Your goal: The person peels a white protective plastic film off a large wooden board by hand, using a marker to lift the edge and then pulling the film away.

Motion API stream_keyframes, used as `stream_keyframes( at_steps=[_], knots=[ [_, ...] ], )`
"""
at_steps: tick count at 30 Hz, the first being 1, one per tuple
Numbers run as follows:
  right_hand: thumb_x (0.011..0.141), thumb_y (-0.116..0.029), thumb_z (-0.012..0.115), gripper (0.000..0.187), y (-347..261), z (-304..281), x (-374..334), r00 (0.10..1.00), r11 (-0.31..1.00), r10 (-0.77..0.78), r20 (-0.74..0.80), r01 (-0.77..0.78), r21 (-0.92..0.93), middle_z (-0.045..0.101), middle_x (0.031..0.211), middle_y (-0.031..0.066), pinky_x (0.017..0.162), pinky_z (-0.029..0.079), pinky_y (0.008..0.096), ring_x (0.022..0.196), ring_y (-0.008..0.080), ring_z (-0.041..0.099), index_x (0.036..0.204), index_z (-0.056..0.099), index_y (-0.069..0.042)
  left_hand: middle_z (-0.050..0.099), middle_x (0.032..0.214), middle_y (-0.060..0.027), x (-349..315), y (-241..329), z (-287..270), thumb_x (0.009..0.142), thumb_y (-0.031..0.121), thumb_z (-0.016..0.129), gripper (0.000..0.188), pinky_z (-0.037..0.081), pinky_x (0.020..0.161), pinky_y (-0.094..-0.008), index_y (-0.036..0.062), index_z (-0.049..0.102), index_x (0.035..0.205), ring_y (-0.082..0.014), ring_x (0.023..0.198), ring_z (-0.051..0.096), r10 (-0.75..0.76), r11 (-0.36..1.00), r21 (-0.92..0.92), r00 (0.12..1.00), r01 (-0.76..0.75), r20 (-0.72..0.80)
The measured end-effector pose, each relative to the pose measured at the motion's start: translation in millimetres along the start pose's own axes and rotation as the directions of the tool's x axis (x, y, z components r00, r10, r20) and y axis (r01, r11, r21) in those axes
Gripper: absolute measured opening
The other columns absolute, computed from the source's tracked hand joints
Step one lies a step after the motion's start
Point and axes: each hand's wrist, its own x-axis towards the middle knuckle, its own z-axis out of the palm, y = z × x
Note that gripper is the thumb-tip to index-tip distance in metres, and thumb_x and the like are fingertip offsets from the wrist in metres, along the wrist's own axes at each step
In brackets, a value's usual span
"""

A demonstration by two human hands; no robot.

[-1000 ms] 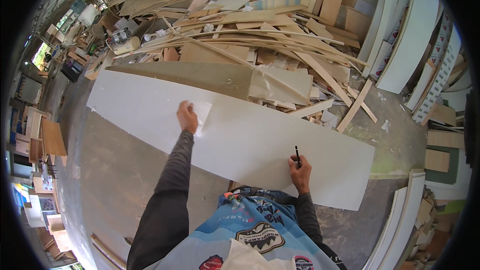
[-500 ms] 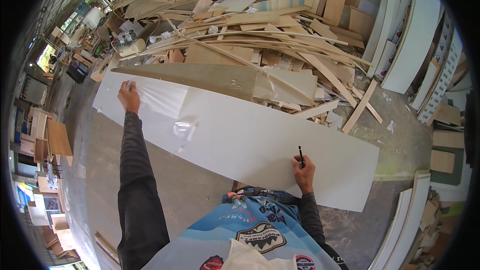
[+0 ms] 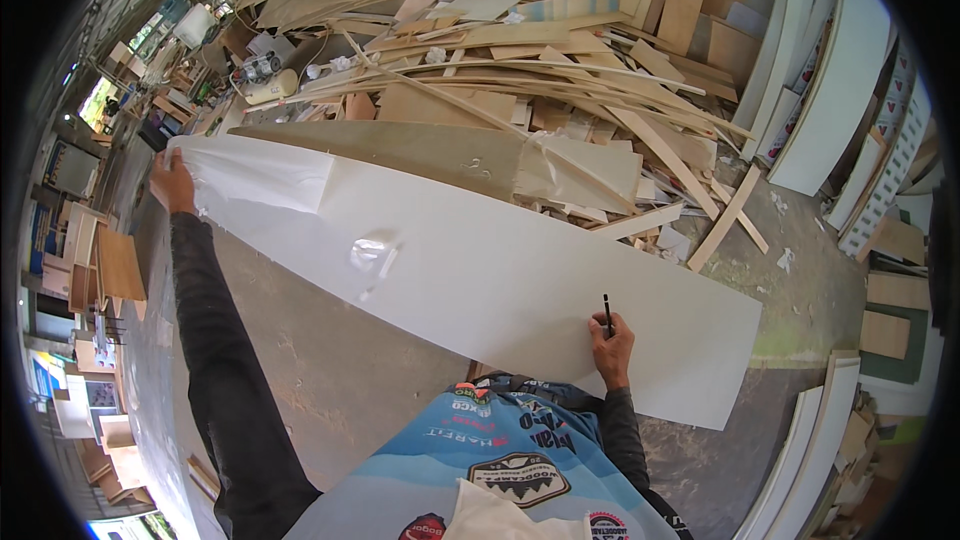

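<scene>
One slim pencil (image 3: 606, 306); wrinkled film (image 3: 265, 171); smooth panel (image 3: 500, 255).

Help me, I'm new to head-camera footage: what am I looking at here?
There's no machine: these are a person's two bare hands. The camera sits on their head, looking down through a wide fisheye lens, so straight edges curve. A long white panel stretches across the middle. At its left end, the left hand holds thin wrinkled film. The right hand holds a slim black pencil or pen. A shiny patch, perhaps clear plastic, shows on the panel. Beyond it are piled wood offcuts.
</scene>
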Motion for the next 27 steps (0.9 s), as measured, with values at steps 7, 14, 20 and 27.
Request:
stream_keyframes(
  at_steps=[7, 14, 20, 27],
  knots=[
    [0.087, -0.015, 0.07, 0.014, -1.2, 1.1, 0.0, 1.0, 1.0, -0.01, 0.008, 0.01, 0.003, 0.068, 0.079, 0.0079, 0.065, 0.049, 0.0327, 0.068, 0.0168, 0.06, 0.092, 0.068, -0.002, 0.069, 0.111, -0.0249, 44.2, -63.5, -13.5, 0.09, 0.039, 0.065, 0.048, 0.05, 0.09, -0.0443, -0.0004, 0.068, 0.118, -0.0401, 0.105, 0.066, -0.028, 0.999, 0.039, 0.996, 0.032, -0.088],
    [0.087, -0.016, 0.069, 0.014, -3.7, 0.3, 1.7, 1.0, 1.0, 0.001, 0.013, 0.0, -0.014, 0.067, 0.076, 0.007, 0.064, 0.049, 0.0319, 0.065, 0.0159, 0.058, 0.091, 0.068, -0.002, 0.071, 0.107, -0.0229, 90.3, -109.5, -28.5, 0.087, 0.049, 0.066, 0.055, 0.05, 0.089, -0.0462, 0.0025, 0.07, 0.117, -0.0405, 0.102, 0.066, 0.042, 0.994, 0.106, 0.978, -0.021, -0.202],
    [0.087, -0.016, 0.069, 0.014, -5.6, 1.5, 1.1, 1.0, 1.0, -0.006, 0.023, 0.007, -0.016, 0.066, 0.076, 0.006, 0.063, 0.047, 0.0312, 0.065, 0.0148, 0.057, 0.09, 0.068, -0.003, 0.07, 0.112, -0.0217, 139.0, -142.6, -70.5, 0.088, 0.054, 0.061, 0.057, 0.049, 0.09, -0.0471, 0.0056, 0.07, 0.118, -0.04, 0.107, 0.065, -0.021, 0.983, 0.168, 0.961, 0.069, -0.275],
    [0.087, -0.015, 0.069, 0.013, -5.7, 3.0, 4.8, 0.999, 0.997, -0.046, 0.022, 0.047, -0.053, 0.065, 0.075, 0.0053, 0.061, 0.047, 0.0312, 0.063, 0.0138, 0.055, 0.09, 0.068, -0.003, 0.067, 0.12, -0.0239, 193.2, -141.1, -124.5, 0.087, 0.057, 0.059, 0.065, 0.047, 0.097, -0.0446, 0.0032, 0.067, 0.124, -0.0398, 0.113, 0.062, 0.105, 0.944, 0.329, 0.93, 0.019, -0.352]
  ],
)
